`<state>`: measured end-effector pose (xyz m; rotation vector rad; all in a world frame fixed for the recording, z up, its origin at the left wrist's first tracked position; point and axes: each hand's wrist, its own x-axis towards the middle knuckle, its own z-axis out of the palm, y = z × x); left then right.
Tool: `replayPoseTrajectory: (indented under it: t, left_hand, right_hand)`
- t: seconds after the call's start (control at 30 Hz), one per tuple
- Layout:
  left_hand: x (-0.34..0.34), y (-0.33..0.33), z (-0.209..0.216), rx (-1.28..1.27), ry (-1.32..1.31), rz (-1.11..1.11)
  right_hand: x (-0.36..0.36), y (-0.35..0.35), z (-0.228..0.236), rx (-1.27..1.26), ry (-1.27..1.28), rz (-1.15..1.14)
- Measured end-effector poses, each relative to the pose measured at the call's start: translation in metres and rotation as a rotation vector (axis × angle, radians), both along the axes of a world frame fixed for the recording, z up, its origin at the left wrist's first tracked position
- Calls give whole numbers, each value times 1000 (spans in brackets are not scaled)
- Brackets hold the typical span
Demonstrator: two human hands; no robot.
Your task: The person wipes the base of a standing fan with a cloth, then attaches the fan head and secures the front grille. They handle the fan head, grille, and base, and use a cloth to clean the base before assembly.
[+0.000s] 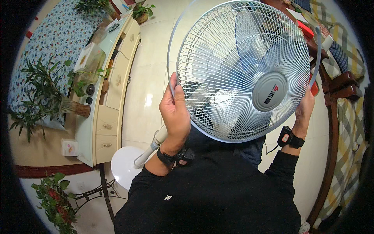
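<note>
In front of me is a standing fan's round wire grille, with a grey badge at its centre and bluish blades showing through the wires. A thin grey hoop stands partly off the grille's edge, curving past it at left and right. My left hand is closed at the grille's left rim, thumb upright, around the hoop. My right hand is at the right rim by the hoop's other side; its fingers are largely hidden behind the grille. Below my left hand, the fan's white pole slants to a round white base.
A cream cabinet with drawers runs along the left, bearing a potted plant and a small white box. Another leafy plant stands lower left. A wooden sofa frame with checked cushions lines the right. Pale tiles cover the floor.
</note>
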<state>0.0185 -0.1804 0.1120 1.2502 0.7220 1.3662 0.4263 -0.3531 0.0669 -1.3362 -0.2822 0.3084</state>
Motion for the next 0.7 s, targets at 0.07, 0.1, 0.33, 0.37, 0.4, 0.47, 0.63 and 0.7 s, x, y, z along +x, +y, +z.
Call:
replayPoseTrajectory:
  t: [0.07, 0.1, 0.33, 0.37, 0.4, 0.47, 0.63, 0.7]
  left_hand:
    - [0, -2, 4, 15, -1, 9]
    - [1, -3, 6, 9, -4, 11]
    - [4, 1, 17, -63, -157, -117]
    - [4, 2, 17, -52, -139, -115]
    - [6, 3, 18, -37, -120, -115]
    - [7, 4, 19, -49, -57, -60]
    - [2, 6, 25, 17, -8, -89]
    - [2, 7, 26, 24, -7, -91]
  right_hand:
    - [-2, 1, 3, -16, 7, 3]
    - [-2, 2, 4, -26, 45, -23]
    - [0, 2, 1, -51, 3, -34]
    - [3, 4, 0, -32, 1, -49]
    - [5, 5, -2, -19, -17, -33]
    - [7, 8, -7, 18, -43, 0]
    - [13, 13, -13, -153, -153, -176]
    - [15, 14, -13, -224, -228, -190]
